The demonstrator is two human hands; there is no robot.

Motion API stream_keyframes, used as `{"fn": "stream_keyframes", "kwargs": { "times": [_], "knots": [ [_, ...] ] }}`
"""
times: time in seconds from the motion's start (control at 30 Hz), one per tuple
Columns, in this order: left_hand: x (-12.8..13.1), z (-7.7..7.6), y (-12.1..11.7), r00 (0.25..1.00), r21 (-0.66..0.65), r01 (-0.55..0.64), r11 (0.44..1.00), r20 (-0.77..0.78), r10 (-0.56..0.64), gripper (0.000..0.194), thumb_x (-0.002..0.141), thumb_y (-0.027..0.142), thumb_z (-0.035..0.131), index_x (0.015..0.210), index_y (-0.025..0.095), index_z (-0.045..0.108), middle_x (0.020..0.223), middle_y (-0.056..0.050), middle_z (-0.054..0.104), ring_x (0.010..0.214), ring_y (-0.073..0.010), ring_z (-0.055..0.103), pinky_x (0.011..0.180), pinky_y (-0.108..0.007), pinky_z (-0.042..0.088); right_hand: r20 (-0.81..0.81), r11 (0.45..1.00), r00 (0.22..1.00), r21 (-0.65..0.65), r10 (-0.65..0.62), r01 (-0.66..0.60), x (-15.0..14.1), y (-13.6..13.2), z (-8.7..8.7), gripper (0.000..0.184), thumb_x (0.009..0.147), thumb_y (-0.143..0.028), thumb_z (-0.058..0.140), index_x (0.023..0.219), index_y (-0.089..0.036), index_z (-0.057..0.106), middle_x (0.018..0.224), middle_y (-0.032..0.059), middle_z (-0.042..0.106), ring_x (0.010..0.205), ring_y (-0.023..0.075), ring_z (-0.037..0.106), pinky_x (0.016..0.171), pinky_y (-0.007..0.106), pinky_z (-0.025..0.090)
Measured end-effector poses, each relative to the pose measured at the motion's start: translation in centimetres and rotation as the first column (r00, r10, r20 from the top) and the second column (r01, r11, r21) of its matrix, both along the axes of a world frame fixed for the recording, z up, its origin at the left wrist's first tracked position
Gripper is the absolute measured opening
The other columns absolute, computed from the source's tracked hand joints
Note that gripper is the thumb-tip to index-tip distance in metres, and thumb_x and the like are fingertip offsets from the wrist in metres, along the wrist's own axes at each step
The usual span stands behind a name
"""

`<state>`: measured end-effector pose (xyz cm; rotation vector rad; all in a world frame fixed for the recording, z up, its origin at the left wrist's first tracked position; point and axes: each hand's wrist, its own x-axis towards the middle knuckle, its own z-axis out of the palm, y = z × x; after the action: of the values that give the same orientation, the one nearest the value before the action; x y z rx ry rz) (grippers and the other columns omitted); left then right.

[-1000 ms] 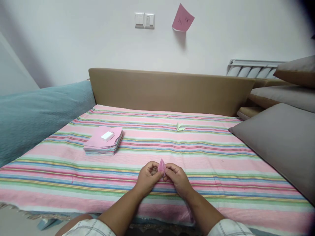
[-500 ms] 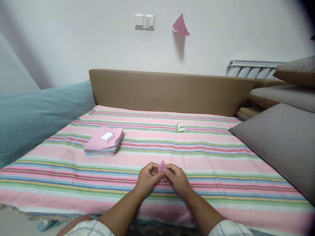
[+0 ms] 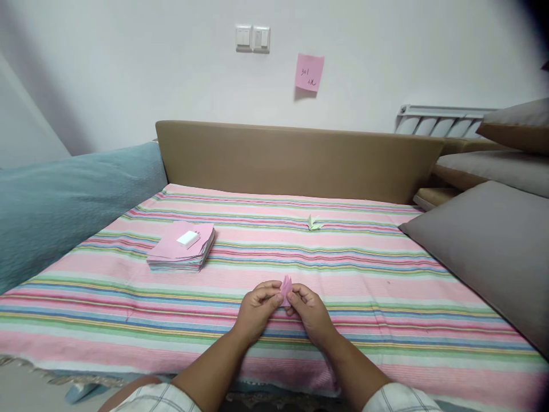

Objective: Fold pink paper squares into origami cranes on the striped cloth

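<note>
Pink paper (image 3: 286, 285), folded small with pointed tips upward, is held between both hands above the striped cloth (image 3: 171, 312), near its front edge. Left hand (image 3: 254, 312): grip closed, thumb and fingers pinching the paper's left side. Right hand (image 3: 312, 316): grip likewise closed, thumb pressed on the right side, fingers curled behind; exact fingertip contact is partly hidden. Both forearms come in from the front edge.

Stack (image 3: 169, 249) of square sheets, pink on top with pale and bluish edges below, lies on the cloth well to the left of the hands. Its edges are slightly uneven. It bears one item, a white plug (image 3: 187, 239), lying flat on the top sheet; the prongs point to the far right.

Green fold (image 3: 314, 225), pale, with raised points, sits on the cloth beyond the hands, well apart from the stack.

Surroundings: brown backrest (image 3: 291, 160) along the cloth's far edge; blue cover (image 3: 77, 191) at left; grey cushion (image 3: 493, 246) at right, with further cushions piled behind. On the wall: pink note (image 3: 309, 72) with dark handwriting, to the right of white switches (image 3: 253, 39). A radiator (image 3: 446, 114) is partly visible at far right.
</note>
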<state>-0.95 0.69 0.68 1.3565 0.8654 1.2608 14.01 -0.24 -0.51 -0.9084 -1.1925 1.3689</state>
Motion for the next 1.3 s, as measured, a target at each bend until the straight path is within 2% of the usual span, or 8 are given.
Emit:
{"fn": "stream_keyframes", "kwargs": {
  "times": [0.1, 0.27, 0.47, 0.7, 0.9, 1.0, 1.13, 1.3],
  "knots": [
    [0.08, -0.12, 0.0, 0.999, -0.046, 0.018, 0.999, 0.037, -0.017, 0.018, 0.066, 0.033, 0.072, 0.073, 0.016, 0.07, 0.084, -0.006, 0.067, 0.082, -0.0188, 0.06, 0.08, -0.031, 0.045, 0.01, 1.0, 1.0, -0.017, -0.017, 0.017, -0.08, 0.02, 0.03, 0.031, 0.074, -0.045, 0.063, 0.086, -0.018, 0.061, 0.068, -0.0017, 0.058, 0.054, 0.0086, 0.05, 0.055, 0.023, 0.043],
    [0.38, -0.41, -0.02, 0.991, -0.179, -0.025, 0.984, 0.126, 0.048, 0.026, 0.058, 0.031, 0.077, 0.073, 0.015, 0.064, 0.068, 0.0, 0.063, 0.064, -0.0123, 0.057, 0.065, -0.025, 0.045, 0.036, 0.998, 0.998, -0.032, -0.047, 0.048, -0.15, 0.07, -0.09, 0.03, 0.072, -0.046, 0.064, 0.083, -0.017, 0.061, 0.067, -0.0023, 0.057, 0.055, 0.0089, 0.051, 0.055, 0.023, 0.045],
    [0.53, -0.37, -0.13, 0.987, -0.17, -0.042, 0.985, 0.143, 0.067, 0.027, 0.061, 0.027, 0.076, 0.073, 0.015, 0.055, 0.064, 0.004, 0.056, 0.059, -0.0072, 0.051, 0.059, -0.019, 0.04, 0.047, 0.998, 0.998, -0.036, -0.046, 0.048, -0.21, 0.04, -0.18, 0.03, 0.073, -0.045, 0.064, 0.082, -0.017, 0.06, 0.068, -0.002, 0.056, 0.056, 0.0086, 0.05, 0.055, 0.022, 0.045],
    [0.55, -0.33, 0.01, 0.994, -0.167, 0.074, 0.983, 0.096, -0.059, 0.038, 0.063, 0.029, 0.075, 0.091, 0.016, 0.052, 0.074, 0.0, 0.061, 0.063, -0.0088, 0.054, 0.061, -0.021, 0.041, 0.071, 0.998, 0.995, -0.003, -0.065, 0.066, -0.24, 0.01, -0.21, 0.027, 0.072, -0.043, 0.065, 0.074, -0.017, 0.06, 0.057, -0.004, 0.052, 0.052, 0.0091, 0.046, 0.052, 0.022, 0.041],
    [0.73, 0.16, -0.25, 0.995, -0.163, 0.075, 0.984, 0.076, -0.063, 0.037, 0.061, 0.029, 0.076, 0.087, 0.015, 0.053, 0.071, 0.001, 0.061, 0.063, -0.0089, 0.054, 0.059, -0.02, 0.04, 0.118, 0.973, 0.983, 0.2, -0.139, 0.113, -0.09, 0.18, -0.18, 0.017, 0.072, -0.034, 0.066, 0.073, -0.017, 0.065, 0.076, 0.0021, 0.06, 0.074, 0.0155, 0.055, 0.072, 0.028, 0.044],
    [0.75, 0.09, -0.25, 0.995, -0.171, 0.068, 0.983, 0.086, -0.054, 0.037, 0.061, 0.029, 0.076, 0.087, 0.015, 0.053, 0.068, 0.002, 0.061, 0.061, -0.009, 0.055, 0.058, -0.02, 0.04, 0.071, 0.98, 0.99, 0.171, -0.119, 0.106, -0.25, 0.07, -0.26, 0.019, 0.07, -0.033, 0.067, 0.081, -0.019, 0.063, 0.078, 0.0021, 0.061, 0.074, 0.0156, 0.056, 0.071, 0.028, 0.045],
    [0.69, -0.15, -0.2, 0.994, -0.201, 0.064, 0.978, 0.104, -0.044, 0.037, 0.06, 0.03, 0.077, 0.084, 0.015, 0.053, 0.069, 0.001, 0.062, 0.062, -0.0099, 0.056, 0.061, -0.021, 0.042, -0.029, 0.974, 0.984, 0.138, -0.177, 0.18, -0.44, -0.26, -0.51, 0.026, 0.066, -0.031, 0.072, 0.086, -0.021, 0.057, 0.076, -0.0008, 0.057, 0.067, 0.0125, 0.055, 0.064, 0.025, 0.046],
    [0.6, -0.07, -0.3, 0.994, -0.209, 0.071, 0.975, 0.098, -0.052, 0.035, 0.059, 0.03, 0.078, 0.08, 0.015, 0.055, 0.069, 0.001, 0.062, 0.063, -0.0105, 0.057, 0.061, -0.021, 0.042, -0.001, 0.978, 0.991, 0.164, -0.131, 0.129, -0.33, -0.37, -0.77, 0.026, 0.07, -0.033, 0.07, 0.088, -0.02, 0.057, 0.075, 0.0, 0.057, 0.067, 0.013, 0.055, 0.065, 0.026, 0.047]
  ]
}}
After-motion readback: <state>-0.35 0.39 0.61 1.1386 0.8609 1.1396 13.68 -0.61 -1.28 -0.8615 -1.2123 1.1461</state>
